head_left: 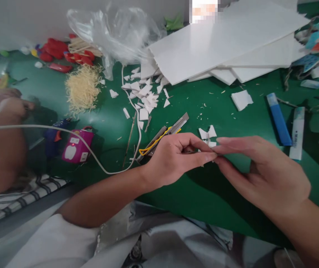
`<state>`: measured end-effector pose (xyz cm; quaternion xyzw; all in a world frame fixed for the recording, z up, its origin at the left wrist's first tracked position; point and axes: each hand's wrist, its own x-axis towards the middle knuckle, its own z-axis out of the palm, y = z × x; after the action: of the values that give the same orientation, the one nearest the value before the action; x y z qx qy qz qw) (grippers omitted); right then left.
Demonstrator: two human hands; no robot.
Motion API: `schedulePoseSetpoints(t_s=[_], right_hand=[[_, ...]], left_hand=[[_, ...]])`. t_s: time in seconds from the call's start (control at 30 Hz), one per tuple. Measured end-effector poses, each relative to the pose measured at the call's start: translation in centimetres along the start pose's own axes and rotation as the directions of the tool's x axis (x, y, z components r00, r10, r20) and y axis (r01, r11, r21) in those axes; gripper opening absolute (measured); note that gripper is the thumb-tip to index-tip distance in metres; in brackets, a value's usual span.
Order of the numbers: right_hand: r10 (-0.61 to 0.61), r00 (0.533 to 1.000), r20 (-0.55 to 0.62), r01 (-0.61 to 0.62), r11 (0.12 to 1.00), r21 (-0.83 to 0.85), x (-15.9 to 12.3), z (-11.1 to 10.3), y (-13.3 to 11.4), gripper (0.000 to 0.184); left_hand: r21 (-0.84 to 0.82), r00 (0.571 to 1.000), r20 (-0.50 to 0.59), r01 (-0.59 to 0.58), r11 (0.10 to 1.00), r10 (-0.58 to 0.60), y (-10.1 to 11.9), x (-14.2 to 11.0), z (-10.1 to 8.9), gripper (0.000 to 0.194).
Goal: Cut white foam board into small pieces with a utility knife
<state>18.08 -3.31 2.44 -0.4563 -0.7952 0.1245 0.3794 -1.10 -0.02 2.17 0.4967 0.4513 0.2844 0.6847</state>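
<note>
My left hand (173, 158) and my right hand (265, 169) meet over the front of the green table, fingertips pinched together around something small and thin that I cannot make out. Just behind the fingertips lie a few white foam scraps (211, 131) on the table. A yellow and grey utility knife (163, 137) rests beyond my left hand, blade pointing away to the right; part of its handle is hidden by that hand. To the right of my right hand are a blue blade case (278, 119) and a white one (297, 133).
White foam sheets (204, 44) are stacked at the back, beside a clear plastic bag (120, 33) and foam offcuts (145, 96). Straw shreds (83, 89) lie left. A white cable (100, 169) crosses near a pink device (77, 147). Another person's hands (11, 102) are at far left.
</note>
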Motion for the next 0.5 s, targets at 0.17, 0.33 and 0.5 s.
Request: schedulePoseSetpoints(t_s=[0.17,0.33,0.5], right_hand=[[-0.002,0.999,-0.046,0.0,0.999,-0.042,-0.2,0.44,-0.46,0.047],[-0.043,0.998,-0.041,0.04,0.997,-0.063,-0.25,0.24,-0.51,0.056],[0.073,0.997,-0.02,-0.074,0.995,-0.066,-0.08,-0.12,-0.98,0.036]], left_hand=[[0.034,1.0,-0.008,-0.015,0.999,0.015,0.26,0.07,-0.03,0.016],[0.053,1.0,0.0,-0.028,0.998,0.028,0.08,0.09,-0.13,0.017],[0.071,1.0,0.024,-0.02,0.997,0.018,0.26,0.01,-0.54,0.018]])
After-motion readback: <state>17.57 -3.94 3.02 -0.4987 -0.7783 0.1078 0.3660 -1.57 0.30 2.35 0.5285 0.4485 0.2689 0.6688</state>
